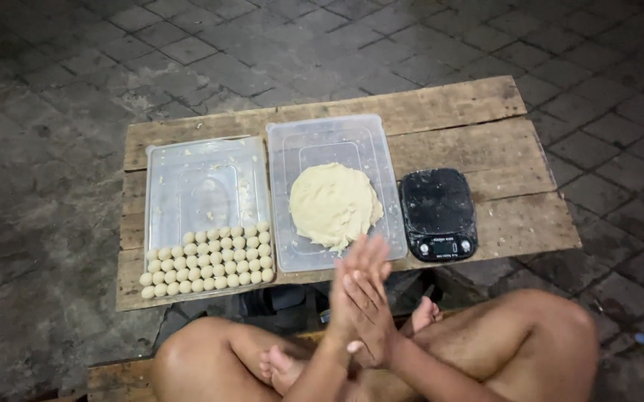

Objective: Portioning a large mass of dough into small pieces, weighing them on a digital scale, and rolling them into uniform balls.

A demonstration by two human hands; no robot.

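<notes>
My left hand [365, 262] and my right hand [372, 318] are pressed palm to palm in front of my crossed legs, fingers stretched out, just below the near edge of a low wooden table [486, 141]. Whether anything lies between the palms is hidden. Straight beyond the hands stands a clear plastic tub [286, 156] holding a flattened pale yellow mass of dough [334, 205]. To its left lies a clear tray [188, 175] with several rows of small dough balls [206, 268] packed along its near end.
A black kitchen scale [438, 214] dusted with flour sits right of the tub. The table stands on dark paving stones [76, 89]. My bare knees [545, 327] flank the hands, and a wooden plank [117, 376] is under me.
</notes>
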